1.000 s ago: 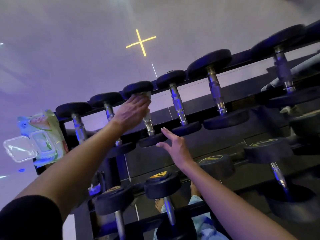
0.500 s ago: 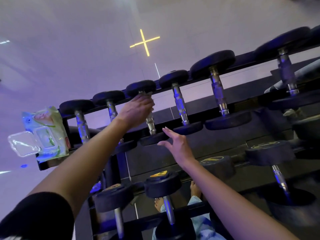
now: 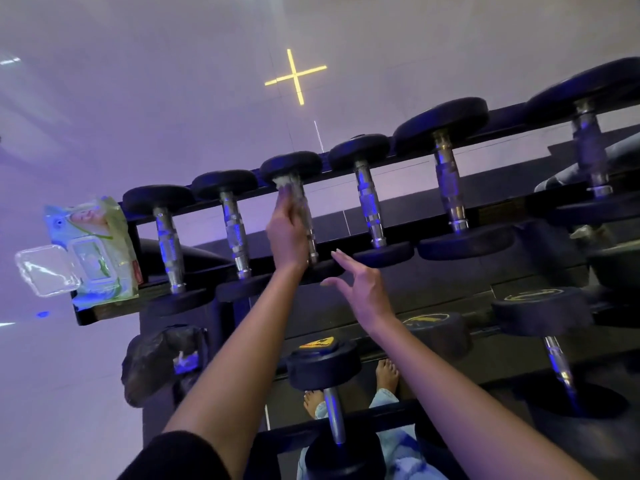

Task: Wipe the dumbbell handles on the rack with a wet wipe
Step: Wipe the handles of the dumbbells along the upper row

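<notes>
on the rack's top row, the left hand is wrapped around the third dumbbell handle, with the wet wipe under its fingers. the right hand is open, fingers spread. the wipes pack sits on the rack's left end.

The left grip reaches forward on a straightened bare arm, its fingers curled round a dumbbell handle with a wet wipe pressed under the fingertips. The right grip hangs just beside it, slightly lower, holding nothing, fingers straight and spread, thumb apart, forearm bare.
</notes>
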